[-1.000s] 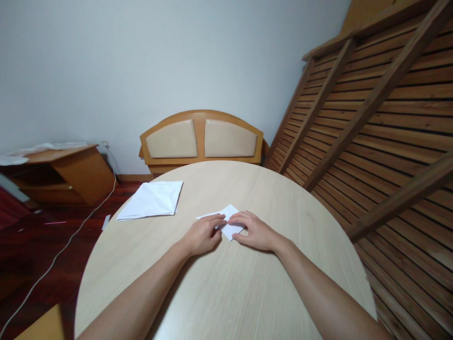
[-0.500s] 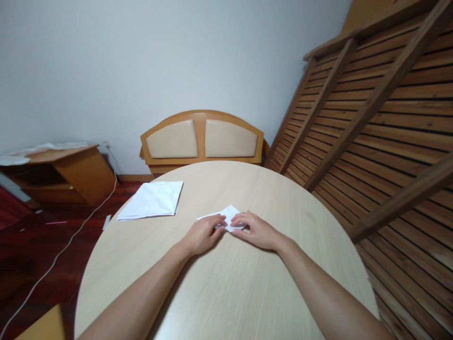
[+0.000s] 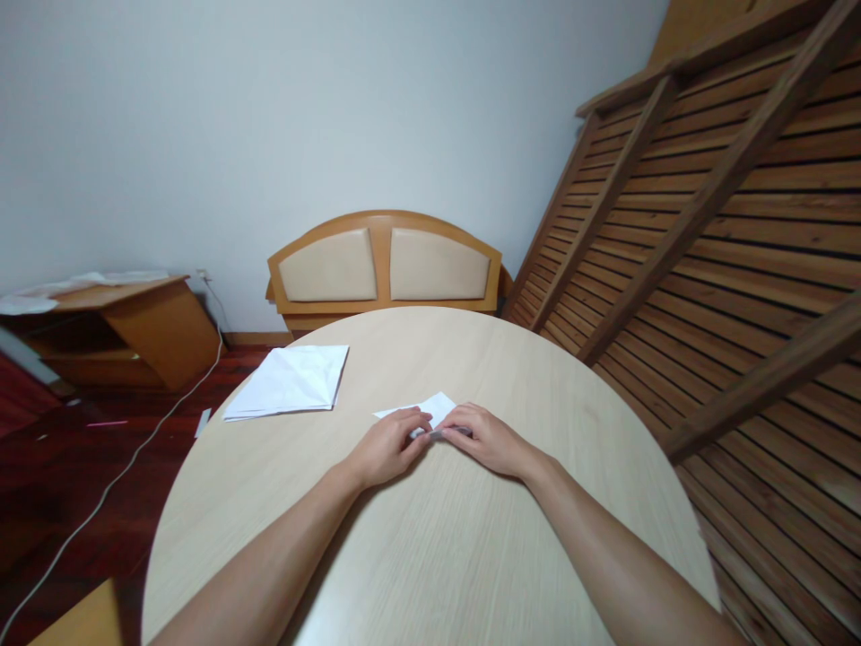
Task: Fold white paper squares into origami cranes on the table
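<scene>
A small folded piece of white paper (image 3: 439, 405) lies near the middle of the round table (image 3: 430, 556). My left hand (image 3: 390, 443) grips its near left edge, thumb below and fingers curled over the top. From the other side my right hand (image 3: 488, 438) pinches the near right edge between thumb and fingers. The fingertips of both hands almost meet at the near edge, which looks raised or turned up there. Much of the paper's near part is hidden under the fingers.
A stack of white paper sheets (image 3: 289, 381) rests at the table's left edge. Behind the table stands a padded wooden headboard (image 3: 382, 260). A slatted wooden frame (image 3: 706, 224) leans at the right. A low wooden cabinet (image 3: 158, 332) and a white cable (image 3: 144, 449) are at the left.
The paper's near corner, which lay flat pointing toward me, is now lifted and folded up under my fingers. My right thumb has closed in toward its fingers.
</scene>
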The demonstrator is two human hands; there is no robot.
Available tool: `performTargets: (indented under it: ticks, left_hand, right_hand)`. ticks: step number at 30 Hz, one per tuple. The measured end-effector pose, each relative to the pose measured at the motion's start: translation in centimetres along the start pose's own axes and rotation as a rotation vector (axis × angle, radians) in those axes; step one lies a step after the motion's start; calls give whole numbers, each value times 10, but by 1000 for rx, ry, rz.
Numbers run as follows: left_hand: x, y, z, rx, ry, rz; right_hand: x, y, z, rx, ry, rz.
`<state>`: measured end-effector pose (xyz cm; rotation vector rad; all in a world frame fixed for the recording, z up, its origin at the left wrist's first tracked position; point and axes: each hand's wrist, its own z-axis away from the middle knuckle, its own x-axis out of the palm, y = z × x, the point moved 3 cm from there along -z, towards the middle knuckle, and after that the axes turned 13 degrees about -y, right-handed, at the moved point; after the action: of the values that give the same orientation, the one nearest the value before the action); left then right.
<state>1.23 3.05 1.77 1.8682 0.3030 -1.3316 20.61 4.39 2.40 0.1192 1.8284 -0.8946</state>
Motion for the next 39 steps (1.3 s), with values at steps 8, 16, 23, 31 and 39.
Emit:
performTargets:
  ticks: [8, 16, 23, 31, 39]
  left_hand:
    - [3, -4, -1, 2, -3, 7]
    - [3, -9, -2, -126, 34, 34]
    - [6, -10, -1, -99, 17, -126]
    - [4, -13, -1, -137, 44, -214]
    - [3, -9, -1, -143, 27, -248]
  right_hand:
    - [0, 3, 0, 57, 32, 15]
    - [1, 12, 1, 98, 91, 22]
    - [4, 10, 1, 99, 95, 107]
    - [28, -15, -2, 165, -226, 148]
    - [13, 8, 9, 418, -201, 153]
